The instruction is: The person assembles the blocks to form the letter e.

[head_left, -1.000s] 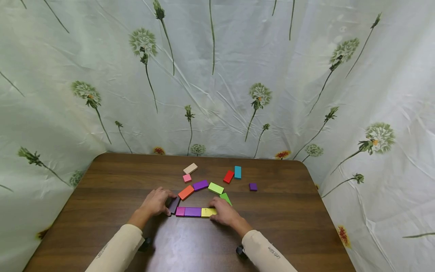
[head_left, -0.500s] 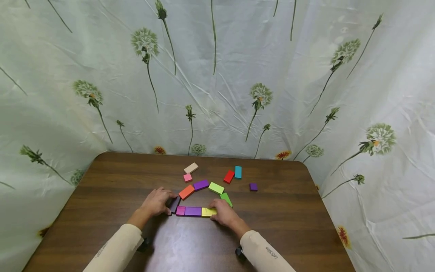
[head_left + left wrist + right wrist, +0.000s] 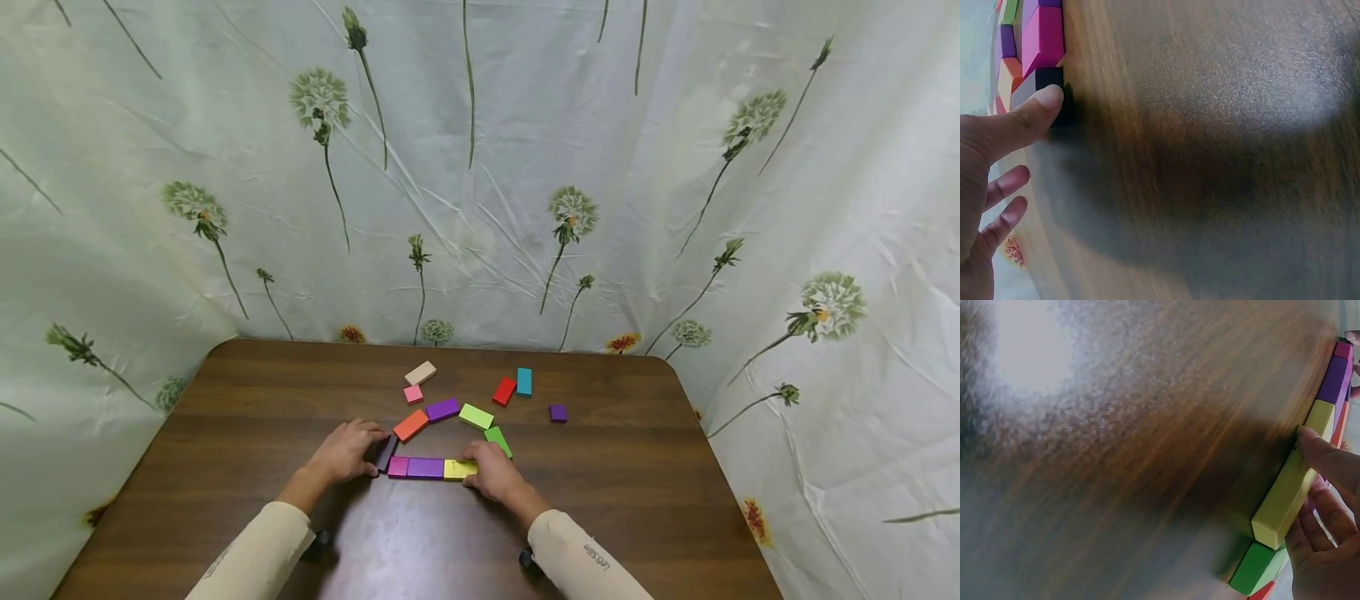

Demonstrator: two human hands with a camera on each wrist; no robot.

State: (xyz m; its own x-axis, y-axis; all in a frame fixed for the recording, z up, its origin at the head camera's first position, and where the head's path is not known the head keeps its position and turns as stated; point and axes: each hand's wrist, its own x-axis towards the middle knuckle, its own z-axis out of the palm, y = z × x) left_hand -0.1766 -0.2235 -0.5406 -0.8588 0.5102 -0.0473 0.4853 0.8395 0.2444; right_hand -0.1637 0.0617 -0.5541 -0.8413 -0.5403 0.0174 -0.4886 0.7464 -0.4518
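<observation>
On a brown bench, the left hand grips a dark block, the right hand a yellow block.

A person's two cream-sleeved arms angle inward, bare left hand and bare right hand low, thumbs parted from fingers.

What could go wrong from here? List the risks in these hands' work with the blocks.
The left hand pinches the dark block, which sits against the magenta block at the end of the straight row; a firm sideways push could perhaps knock that row out of line. The right hand holds the yellow block, and in the right wrist view a green block lies right at its end, so a slip might bump it askew.
</observation>
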